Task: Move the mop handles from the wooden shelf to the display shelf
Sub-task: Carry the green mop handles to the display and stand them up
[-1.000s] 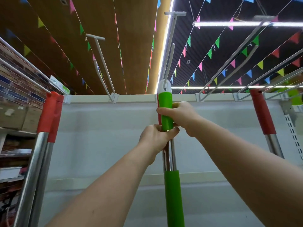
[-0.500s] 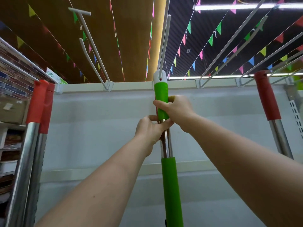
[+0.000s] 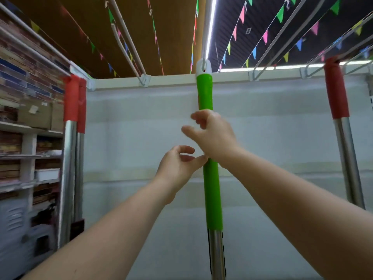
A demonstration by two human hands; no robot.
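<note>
Half a second ago both hands were clamped around the green mop handle (image 3: 210,178); now both have let go. The left hand (image 3: 177,166) hovers beside the lower green sleeve, fingers loosely curled and holding nothing, thumb tip just at the sleeve. The right hand (image 3: 212,134) is in front of the pole with fingers relaxed and spread. The handle hangs upright by its white cap (image 3: 203,67) from a white peg hook (image 3: 206,27) on the display shelf (image 3: 262,122), green grips above a steel tube. Red-gripped mop handles (image 3: 74,102) hang to the left, and another (image 3: 337,91) to the right.
</note>
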